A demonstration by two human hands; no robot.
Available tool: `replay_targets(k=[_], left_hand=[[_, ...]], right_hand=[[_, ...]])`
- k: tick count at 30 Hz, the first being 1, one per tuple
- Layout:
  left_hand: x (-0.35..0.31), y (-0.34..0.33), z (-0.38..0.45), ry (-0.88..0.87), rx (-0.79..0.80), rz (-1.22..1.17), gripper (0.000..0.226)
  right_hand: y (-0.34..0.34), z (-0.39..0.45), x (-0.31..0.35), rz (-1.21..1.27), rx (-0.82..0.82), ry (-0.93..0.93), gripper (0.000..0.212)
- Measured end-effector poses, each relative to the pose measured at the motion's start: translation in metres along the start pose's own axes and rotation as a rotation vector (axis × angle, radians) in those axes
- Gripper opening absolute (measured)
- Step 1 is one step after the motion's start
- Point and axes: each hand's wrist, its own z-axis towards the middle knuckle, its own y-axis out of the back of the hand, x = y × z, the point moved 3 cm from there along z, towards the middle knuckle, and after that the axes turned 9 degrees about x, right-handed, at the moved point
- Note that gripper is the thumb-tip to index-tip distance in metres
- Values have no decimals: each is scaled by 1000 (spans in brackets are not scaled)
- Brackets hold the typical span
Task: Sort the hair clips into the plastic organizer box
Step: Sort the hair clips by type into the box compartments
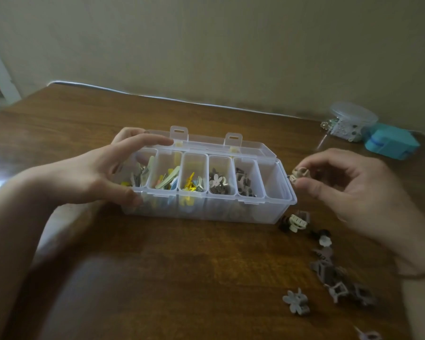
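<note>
A clear plastic organizer box (277, 212) stands open on the wooden table, with several compartments in a row. Most hold hair clips; the rightmost one (271, 179) looks empty. My left hand (103, 173) grips the box's left end, thumb on the front wall and fingers over the back rim. My right hand (349, 190) hovers just right of the box and pinches a small beige claw clip (299, 174) between thumb and fingers. Loose clips lie on the table to the right: a cream claw clip (297, 222), a grey flower clip (296, 301) and several grey ones (334, 278).
The box's lid (250, 146) lies folded back behind it. At the back right stand a clear round container (352, 116) and a teal box (391, 143). A wall runs close behind the table's far edge.
</note>
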Motion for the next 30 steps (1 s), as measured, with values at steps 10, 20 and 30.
replay_targets(k=[10, 20, 30], left_hand=[[-4, 0, 0, -8, -10, 20, 96], [-4, -1, 0, -24, -17, 10, 92], [-5, -1, 0, -31, -18, 7, 92]], right_hand=[[-9, 2, -8, 103, 74, 198, 22], [-10, 4, -6, 64, -89, 225, 23], [-12, 1, 3, -51, -121, 304, 18]])
